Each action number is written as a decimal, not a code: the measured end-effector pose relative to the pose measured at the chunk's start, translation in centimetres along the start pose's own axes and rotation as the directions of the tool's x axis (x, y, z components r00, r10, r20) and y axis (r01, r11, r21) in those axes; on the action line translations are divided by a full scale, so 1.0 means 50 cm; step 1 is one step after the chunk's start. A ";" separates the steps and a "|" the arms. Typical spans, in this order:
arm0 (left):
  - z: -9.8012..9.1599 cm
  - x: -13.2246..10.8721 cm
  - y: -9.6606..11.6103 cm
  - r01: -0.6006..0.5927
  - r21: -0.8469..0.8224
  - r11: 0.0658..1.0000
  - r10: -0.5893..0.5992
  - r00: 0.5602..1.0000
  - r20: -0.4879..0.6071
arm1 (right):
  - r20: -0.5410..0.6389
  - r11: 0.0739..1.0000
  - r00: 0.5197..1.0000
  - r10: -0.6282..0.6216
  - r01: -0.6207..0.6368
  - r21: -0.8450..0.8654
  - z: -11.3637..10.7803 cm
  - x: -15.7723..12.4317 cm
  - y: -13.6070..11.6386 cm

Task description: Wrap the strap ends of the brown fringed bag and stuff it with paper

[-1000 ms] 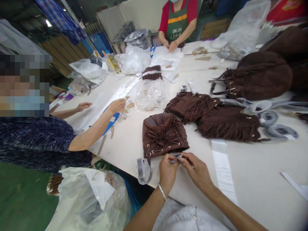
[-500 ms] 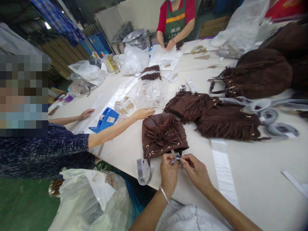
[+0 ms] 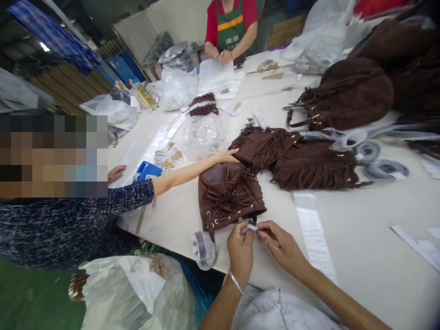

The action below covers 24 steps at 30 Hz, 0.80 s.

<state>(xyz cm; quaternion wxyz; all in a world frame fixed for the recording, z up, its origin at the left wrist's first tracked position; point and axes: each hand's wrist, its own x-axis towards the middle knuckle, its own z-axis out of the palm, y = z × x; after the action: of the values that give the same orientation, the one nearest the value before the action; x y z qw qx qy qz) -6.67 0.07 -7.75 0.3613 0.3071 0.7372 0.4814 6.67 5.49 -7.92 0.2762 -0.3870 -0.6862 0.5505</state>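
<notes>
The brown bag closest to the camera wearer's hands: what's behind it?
Behind the nearest bag are a co-worker's hand and another fringed brown bag. Whatever the nearest bag itself covers can't be seen.

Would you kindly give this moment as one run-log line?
left hand: pinching small grey-and-white piece | right hand: at its edge | ahead: brown fringed bag

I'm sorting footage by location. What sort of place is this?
Likely a bag workshop or factory floor: brown fringed bags lie along a shared white table, with plastic bags around and, across it, someone in a lettered green apron.
</notes>
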 end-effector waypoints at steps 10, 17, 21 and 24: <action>-0.002 0.016 0.031 0.296 -0.263 0.918 -0.273 0.954 0.122 | 0.162 0.764 0.926 0.340 -0.373 0.527 -0.029 -0.008 0.060; -0.030 0.031 0.063 0.333 -0.130 0.934 -0.306 0.932 0.193 | 0.304 0.695 0.879 0.366 -0.476 0.539 -0.008 0.044 0.044; -0.023 0.013 0.057 0.109 0.176 0.978 -0.129 0.986 0.107 | 0.088 0.939 0.953 0.288 -0.300 0.170 -0.022 0.048 0.007; -0.018 -0.002 0.052 -0.093 0.419 0.903 0.049 0.992 0.114 | 0.060 0.976 0.993 0.104 -0.090 -0.197 -0.057 0.058 -0.022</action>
<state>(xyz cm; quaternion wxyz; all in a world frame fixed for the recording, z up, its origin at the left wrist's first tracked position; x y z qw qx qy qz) -7.10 0.43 -5.06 0.3047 0.4288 0.7933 0.3066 7.12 9.33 -6.32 0.1858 -0.4256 -0.7263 0.5068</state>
